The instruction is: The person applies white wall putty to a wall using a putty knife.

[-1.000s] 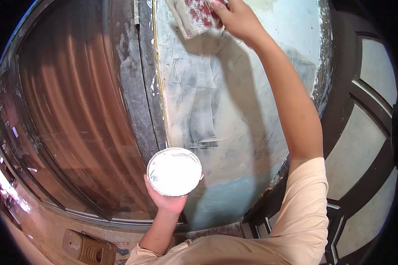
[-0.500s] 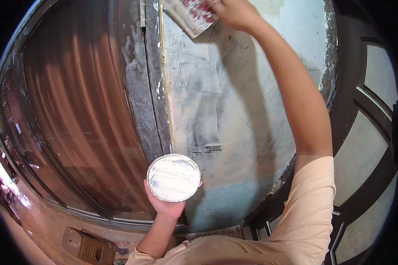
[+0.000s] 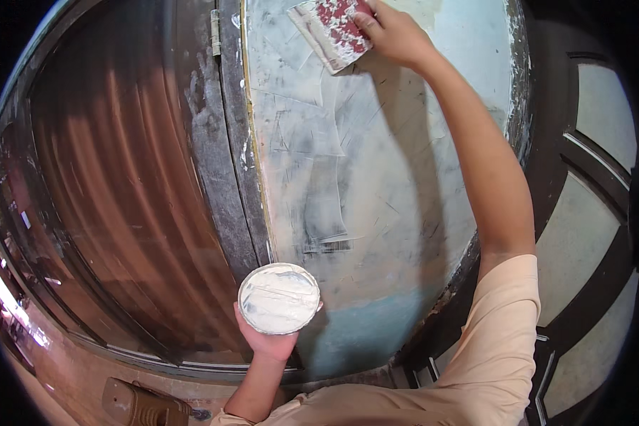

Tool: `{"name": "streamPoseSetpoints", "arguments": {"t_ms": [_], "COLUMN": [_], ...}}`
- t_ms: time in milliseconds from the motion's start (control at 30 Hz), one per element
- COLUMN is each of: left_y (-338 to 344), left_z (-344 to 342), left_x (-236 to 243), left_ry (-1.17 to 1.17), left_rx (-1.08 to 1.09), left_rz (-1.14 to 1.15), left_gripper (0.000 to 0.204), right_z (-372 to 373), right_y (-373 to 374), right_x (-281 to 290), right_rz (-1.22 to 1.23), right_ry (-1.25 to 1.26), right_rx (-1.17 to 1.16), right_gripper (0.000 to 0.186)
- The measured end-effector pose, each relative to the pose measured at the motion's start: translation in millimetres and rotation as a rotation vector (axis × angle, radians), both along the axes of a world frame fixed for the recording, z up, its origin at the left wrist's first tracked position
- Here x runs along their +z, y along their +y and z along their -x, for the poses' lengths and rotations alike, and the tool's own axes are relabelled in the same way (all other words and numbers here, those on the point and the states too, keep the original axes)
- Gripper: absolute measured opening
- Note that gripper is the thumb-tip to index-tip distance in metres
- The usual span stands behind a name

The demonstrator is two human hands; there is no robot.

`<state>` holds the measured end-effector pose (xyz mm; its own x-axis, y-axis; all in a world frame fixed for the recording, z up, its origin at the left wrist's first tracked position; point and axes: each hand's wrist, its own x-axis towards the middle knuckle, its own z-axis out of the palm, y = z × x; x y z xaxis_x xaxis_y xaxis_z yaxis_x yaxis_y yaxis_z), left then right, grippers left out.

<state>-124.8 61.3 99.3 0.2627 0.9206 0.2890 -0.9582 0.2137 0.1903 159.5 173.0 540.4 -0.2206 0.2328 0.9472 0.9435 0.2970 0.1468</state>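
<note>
Grey-white at its rim, a round tub (image 3: pixel 280 333) sits in the left hand (image 3: pixel 271 346), which clasps it from beneath, fingers wrapped around and mostly hidden. Off-white paste (image 3: pixel 280 295), smeared and ridged, fills it close to the brim. Above and right of that hand, the right hand (image 3: pixel 399 39) grips a dark-red scraper (image 3: pixel 342 27) caked with white; whether its pale edge touches the patchy wall (image 3: pixel 376 192) cannot be told. The right forearm (image 3: pixel 486 149) hides part of the wall. Left of the left hand are a dark wooden frame (image 3: pixel 216 142) and brown curtain-like folds (image 3: pixel 128 213); right of the forearm, dark panelling (image 3: pixel 547 177).
</note>
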Motion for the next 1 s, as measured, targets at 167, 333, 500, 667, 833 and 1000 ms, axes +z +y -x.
{"name": "streamPoseSetpoints", "arguments": {"t_ms": [167, 333, 500, 667, 833, 1000], "left_y": [-3, -2, -4, -12, -15, -14], "left_z": [-6, -7, -13, -24, -14, -7], "left_x": [-5, -12, -6, 4, -13, -27], "left_ry": [-0.009, 0.014, 0.035, -0.048, 0.000, -0.015], "left_rx": [-0.040, -0.001, 0.013, -0.119, -0.075, -0.072], "left_rz": [0.008, 0.027, 0.024, 0.022, 0.018, 0.052], "left_gripper": [0.080, 0.079, 0.081, 0.076, 0.080, 0.080], "right_z": [-94, -102, 13, -8, -140, -72], "right_y": [-14, -41, -23, -36, -42, -41], "right_x": [29, 21, -27, -30, -3, -58], "right_rz": [-0.123, -0.300, 0.034, 0.113, -0.322, 0.115], "right_ry": [0.256, 0.350, -0.028, 0.023, 0.210, 0.273], "right_rx": [-0.216, 0.035, 0.233, -0.301, -0.230, 0.270], "right_gripper": [0.048, 0.039, 0.039, 0.048, 0.037, 0.045]}}
